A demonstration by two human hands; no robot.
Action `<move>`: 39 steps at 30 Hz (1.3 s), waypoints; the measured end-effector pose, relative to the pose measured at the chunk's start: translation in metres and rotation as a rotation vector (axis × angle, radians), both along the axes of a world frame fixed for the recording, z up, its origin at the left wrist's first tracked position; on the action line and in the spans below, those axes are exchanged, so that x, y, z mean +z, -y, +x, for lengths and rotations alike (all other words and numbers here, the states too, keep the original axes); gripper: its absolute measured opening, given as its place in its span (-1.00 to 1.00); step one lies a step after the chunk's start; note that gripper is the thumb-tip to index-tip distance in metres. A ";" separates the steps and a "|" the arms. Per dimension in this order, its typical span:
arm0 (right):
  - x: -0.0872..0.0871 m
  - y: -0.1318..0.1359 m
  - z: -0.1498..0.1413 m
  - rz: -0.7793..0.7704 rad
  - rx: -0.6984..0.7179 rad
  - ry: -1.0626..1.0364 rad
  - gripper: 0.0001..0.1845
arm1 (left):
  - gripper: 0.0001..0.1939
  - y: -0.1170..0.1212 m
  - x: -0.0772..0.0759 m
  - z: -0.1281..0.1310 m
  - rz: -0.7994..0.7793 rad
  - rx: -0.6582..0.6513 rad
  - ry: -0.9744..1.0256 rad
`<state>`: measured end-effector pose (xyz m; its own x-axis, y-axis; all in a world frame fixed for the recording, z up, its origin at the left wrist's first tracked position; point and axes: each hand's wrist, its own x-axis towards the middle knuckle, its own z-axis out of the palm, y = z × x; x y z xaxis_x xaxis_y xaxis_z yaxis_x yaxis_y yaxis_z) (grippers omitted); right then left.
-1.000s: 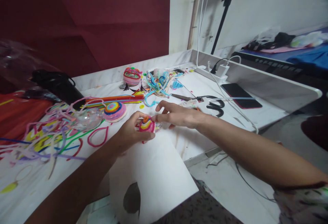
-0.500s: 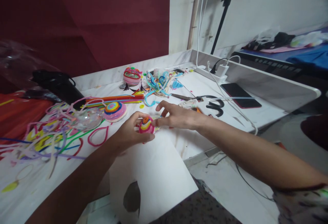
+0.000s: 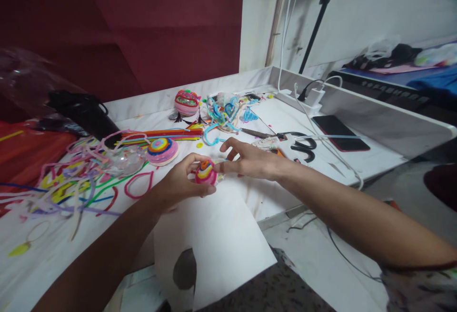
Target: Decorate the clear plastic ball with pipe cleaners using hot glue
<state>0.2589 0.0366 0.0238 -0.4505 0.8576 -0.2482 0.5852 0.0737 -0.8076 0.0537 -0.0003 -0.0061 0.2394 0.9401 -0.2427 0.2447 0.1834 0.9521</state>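
My left hand (image 3: 183, 179) is closed around a small ball wrapped in coiled pipe cleaners (image 3: 206, 173), with pink, yellow, blue and orange rings. A bit of something clear or pale shows at its right side. My right hand (image 3: 250, 160) presses bent fingers against that right side; its upper finger is lifted off, and the lower fingers are partly hidden. Beneath both hands lies a white sheet (image 3: 221, 240) with a dark round hole, hanging over the table's front edge. Left of my hands sits a larger, similarly coiled piece (image 3: 162, 151).
Loose pipe cleaners (image 3: 82, 178) and a clear plastic ball (image 3: 128, 159) are on the left. A finished-looking wrapped ball (image 3: 186, 103) and a blue pipe-cleaner tangle (image 3: 224, 112) stand behind. Black-handled scissors (image 3: 302, 146), a phone (image 3: 341, 133) and a white cable (image 3: 332, 145) lie right.
The view has shifted slightly, moving the table things a little to the right. My right fingers have made small movements at the ball's side. My left hand keeps its hold.
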 end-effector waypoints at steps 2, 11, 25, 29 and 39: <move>-0.001 0.000 0.002 -0.009 -0.006 -0.017 -0.38 | -0.30 0.000 -0.001 -0.001 -0.004 -0.001 0.002; -0.007 0.003 0.011 -0.035 0.023 -0.104 -0.28 | -0.32 0.000 -0.001 -0.001 0.021 0.006 0.002; -0.059 0.025 0.113 0.572 -0.529 0.699 -0.57 | -0.37 -0.003 -0.008 0.000 0.061 0.220 -0.002; -0.063 0.011 0.113 0.459 -0.449 0.712 -0.54 | -0.38 0.000 -0.006 0.002 0.066 0.226 0.012; -0.078 0.005 0.117 0.541 -0.596 0.367 -0.57 | -0.28 0.003 -0.003 -0.003 0.012 0.167 0.059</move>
<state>0.3757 0.0315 -0.0538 0.1376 0.9662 0.2182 0.8636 -0.0091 -0.5042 0.0506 -0.0035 -0.0088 0.0934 0.9708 -0.2211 0.1554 0.2051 0.9663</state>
